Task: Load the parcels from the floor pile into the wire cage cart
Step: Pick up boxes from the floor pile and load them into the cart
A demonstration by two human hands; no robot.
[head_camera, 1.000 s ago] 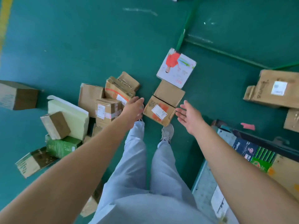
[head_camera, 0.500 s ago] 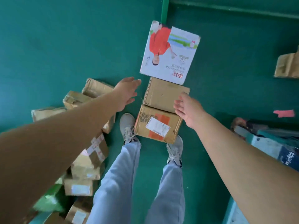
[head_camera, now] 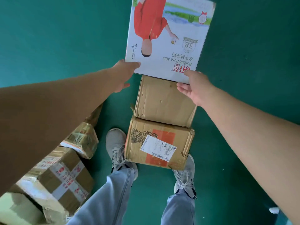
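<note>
Milk carton point(head_camera: 168, 38) on green floor point(head_camera: 65, 38), L hand point(head_camera: 125, 75) & R hand point(head_camera: 194, 86) at its near corners, fingers outstretched, apparently touching, not yet gripping.

Person's kit — light blue jeans point(head_camera: 105, 197), grey lace-up sneakers point(head_camera: 116, 146) with scuffed, speckled uppers. Both forearms bare — no sleeves, gloves, watch visible.

Green painted floor point(head_camera: 56, 38) — evenly, softly lit.
</note>
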